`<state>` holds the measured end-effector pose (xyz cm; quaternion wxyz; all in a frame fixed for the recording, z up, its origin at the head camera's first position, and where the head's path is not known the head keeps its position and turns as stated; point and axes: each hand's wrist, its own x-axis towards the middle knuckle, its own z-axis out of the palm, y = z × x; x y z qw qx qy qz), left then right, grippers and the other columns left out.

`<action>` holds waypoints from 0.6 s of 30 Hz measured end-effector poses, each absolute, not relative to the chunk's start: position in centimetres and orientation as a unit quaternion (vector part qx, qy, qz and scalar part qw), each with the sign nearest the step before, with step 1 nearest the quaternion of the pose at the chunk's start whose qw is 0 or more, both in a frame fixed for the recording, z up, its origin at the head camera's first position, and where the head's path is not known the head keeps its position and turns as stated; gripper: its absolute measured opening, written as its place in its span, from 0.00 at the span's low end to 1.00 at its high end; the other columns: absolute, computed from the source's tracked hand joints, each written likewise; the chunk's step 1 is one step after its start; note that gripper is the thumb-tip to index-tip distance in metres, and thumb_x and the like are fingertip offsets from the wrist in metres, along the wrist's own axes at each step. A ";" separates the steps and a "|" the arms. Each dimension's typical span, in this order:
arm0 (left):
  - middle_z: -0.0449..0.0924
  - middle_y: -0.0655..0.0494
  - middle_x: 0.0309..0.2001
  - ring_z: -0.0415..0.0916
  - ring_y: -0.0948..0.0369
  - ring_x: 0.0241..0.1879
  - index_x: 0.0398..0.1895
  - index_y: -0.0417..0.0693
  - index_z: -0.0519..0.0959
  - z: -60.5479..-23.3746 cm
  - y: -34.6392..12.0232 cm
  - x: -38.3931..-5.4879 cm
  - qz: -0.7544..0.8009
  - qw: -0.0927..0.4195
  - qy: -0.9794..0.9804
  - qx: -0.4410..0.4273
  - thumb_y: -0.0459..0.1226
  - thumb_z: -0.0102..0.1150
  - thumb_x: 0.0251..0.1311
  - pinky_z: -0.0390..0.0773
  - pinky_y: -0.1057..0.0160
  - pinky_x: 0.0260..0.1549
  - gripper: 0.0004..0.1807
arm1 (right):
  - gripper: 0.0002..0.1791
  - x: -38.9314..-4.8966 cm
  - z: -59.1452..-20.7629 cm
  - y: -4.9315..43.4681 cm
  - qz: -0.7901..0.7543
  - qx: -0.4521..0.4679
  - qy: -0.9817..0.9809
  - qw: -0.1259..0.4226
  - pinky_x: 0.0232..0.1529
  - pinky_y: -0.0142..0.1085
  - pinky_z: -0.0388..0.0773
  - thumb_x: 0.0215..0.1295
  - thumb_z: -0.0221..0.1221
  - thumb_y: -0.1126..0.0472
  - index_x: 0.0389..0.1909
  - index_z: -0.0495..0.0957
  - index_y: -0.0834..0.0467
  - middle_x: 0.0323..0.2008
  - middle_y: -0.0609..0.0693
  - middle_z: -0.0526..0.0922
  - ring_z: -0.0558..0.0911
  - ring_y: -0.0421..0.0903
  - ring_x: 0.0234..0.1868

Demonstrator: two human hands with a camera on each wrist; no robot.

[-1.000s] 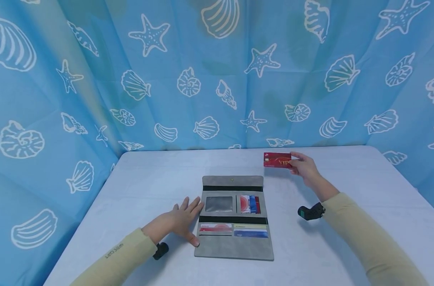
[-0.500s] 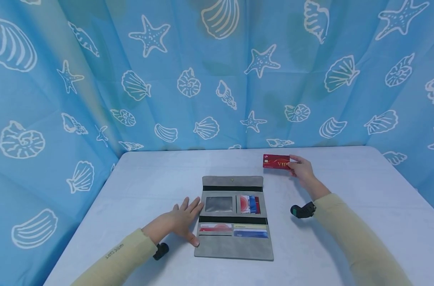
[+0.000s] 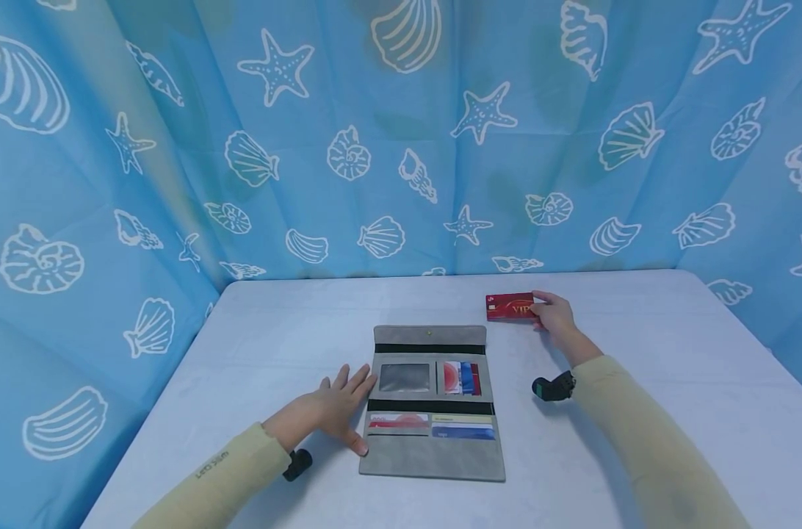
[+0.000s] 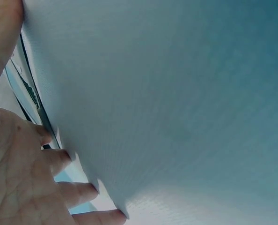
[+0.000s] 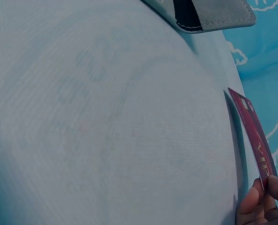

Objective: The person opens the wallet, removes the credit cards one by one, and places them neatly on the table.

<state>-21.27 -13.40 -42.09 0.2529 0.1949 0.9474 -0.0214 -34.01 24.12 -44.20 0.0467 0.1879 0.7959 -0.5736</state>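
A grey wallet (image 3: pixel 434 459) lies unfolded on the white table, with several cards in its slots and a clear window (image 3: pixel 405 378) at its upper left. My left hand (image 3: pixel 331 408) is spread flat beside it, thumb and fingertips touching the wallet's left edge. Up and to the right of the wallet, my right hand (image 3: pixel 554 317) pinches a red VIP card (image 3: pixel 509 306) by its right end. In the right wrist view the card (image 5: pixel 252 133) tilts just above the cloth, thumb on one face and fingers behind. A corner of the wallet (image 5: pixel 223 14) shows there too.
The white-covered table (image 3: pixel 275 316) ends at a blue curtain (image 3: pixel 401 147) printed with white shells and starfish. A dark wrist camera (image 3: pixel 553 386) hangs at the right cuff and another camera (image 3: pixel 298 464) at the left.
My right hand has come slightly nearer and to the left, lowering the red VIP card with it toward the wallet's upper right corner. The left hand and wallet stay put.
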 end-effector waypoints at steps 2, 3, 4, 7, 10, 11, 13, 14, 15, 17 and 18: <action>0.34 0.52 0.73 0.32 0.45 0.71 0.72 0.52 0.43 -42.2 -13.5 -21.3 -0.021 0.253 0.947 0.195 0.64 0.65 0.33 0.45 0.40 0.63 0.64 | 0.26 -34.2 -44.3 24.1 -0.561 0.190 0.804 0.045 0.24 0.25 0.72 0.70 0.43 0.63 0.68 0.54 0.59 0.66 0.65 0.55 0.71 0.37 0.24; 0.34 0.52 0.73 0.31 0.45 0.71 0.72 0.52 0.42 -42.2 -13.5 -21.4 -0.020 0.254 0.947 0.195 0.64 0.65 0.33 0.44 0.40 0.63 0.64 | 0.26 -34.2 -44.4 24.1 -0.552 0.191 0.811 0.045 0.24 0.25 0.72 0.70 0.43 0.63 0.68 0.55 0.59 0.66 0.65 0.55 0.71 0.38 0.26; 0.34 0.52 0.73 0.32 0.45 0.71 0.72 0.52 0.42 -42.2 -13.5 -21.4 -0.019 0.254 0.947 0.196 0.64 0.65 0.34 0.44 0.40 0.63 0.64 | 0.26 -34.3 -44.5 24.1 -0.542 0.192 0.817 0.044 0.24 0.25 0.71 0.70 0.43 0.64 0.68 0.55 0.59 0.66 0.66 0.56 0.72 0.39 0.28; 0.34 0.52 0.73 0.31 0.44 0.71 0.72 0.51 0.42 -42.2 -13.4 -21.4 -0.022 0.256 0.946 0.198 0.64 0.65 0.34 0.44 0.40 0.63 0.64 | 0.26 -34.4 -44.7 24.1 -0.515 0.193 0.834 0.042 0.22 0.24 0.70 0.69 0.44 0.64 0.67 0.56 0.61 0.65 0.67 0.57 0.73 0.45 0.36; 0.34 0.52 0.73 0.31 0.44 0.71 0.72 0.52 0.42 -42.1 -13.3 -21.4 -0.023 0.257 0.946 0.196 0.64 0.65 0.34 0.44 0.40 0.63 0.64 | 0.26 -34.5 -44.7 24.0 -0.491 0.194 0.848 0.041 0.22 0.24 0.68 0.68 0.45 0.65 0.66 0.57 0.63 0.64 0.67 0.57 0.73 0.52 0.47; 0.34 0.52 0.73 0.31 0.45 0.71 0.72 0.52 0.41 -42.0 -13.3 -21.3 -0.024 0.258 0.946 0.195 0.64 0.65 0.34 0.44 0.40 0.64 0.64 | 0.26 -34.5 -44.7 23.9 -0.481 0.192 0.854 0.041 0.25 0.26 0.71 0.67 0.46 0.65 0.66 0.57 0.63 0.64 0.67 0.58 0.72 0.55 0.51; 0.34 0.52 0.73 0.32 0.45 0.71 0.72 0.52 0.42 -41.9 -13.2 -21.3 -0.023 0.256 0.947 0.194 0.64 0.65 0.34 0.44 0.40 0.63 0.64 | 0.27 -34.6 -44.6 23.8 -0.459 0.189 0.867 0.045 0.34 0.32 0.76 0.66 0.49 0.65 0.66 0.57 0.65 0.64 0.67 0.58 0.68 0.58 0.57; 0.34 0.53 0.73 0.32 0.45 0.71 0.72 0.52 0.42 -41.9 -13.2 -21.2 -0.022 0.255 0.948 0.191 0.64 0.65 0.34 0.44 0.40 0.64 0.64 | 0.28 -34.6 -44.6 23.7 -0.450 0.188 0.872 0.047 0.41 0.36 0.77 0.66 0.50 0.65 0.65 0.57 0.65 0.64 0.67 0.58 0.66 0.59 0.59; 0.35 0.53 0.73 0.32 0.45 0.71 0.72 0.52 0.42 -41.9 -13.2 -21.2 -0.022 0.254 0.948 0.190 0.64 0.66 0.34 0.44 0.40 0.64 0.64 | 0.28 -34.6 -44.5 23.7 -0.439 0.187 0.878 0.049 0.47 0.40 0.76 0.65 0.51 0.65 0.65 0.58 0.66 0.64 0.67 0.58 0.65 0.60 0.61; 0.35 0.53 0.73 0.32 0.45 0.71 0.72 0.52 0.42 -41.9 -13.2 -21.2 -0.023 0.252 0.949 0.189 0.63 0.66 0.34 0.45 0.40 0.63 0.64 | 0.28 -34.6 -44.4 23.5 -0.420 0.183 0.887 0.052 0.57 0.47 0.68 0.64 0.53 0.65 0.64 0.58 0.67 0.64 0.68 0.59 0.63 0.61 0.62; 0.35 0.52 0.73 0.33 0.45 0.71 0.72 0.52 0.43 -41.8 -13.2 -21.1 -0.022 0.250 0.949 0.190 0.63 0.66 0.33 0.45 0.40 0.63 0.64 | 0.28 -34.6 -44.3 23.4 -0.413 0.182 0.891 0.052 0.59 0.49 0.66 0.64 0.53 0.65 0.63 0.59 0.68 0.63 0.68 0.59 0.62 0.62 0.62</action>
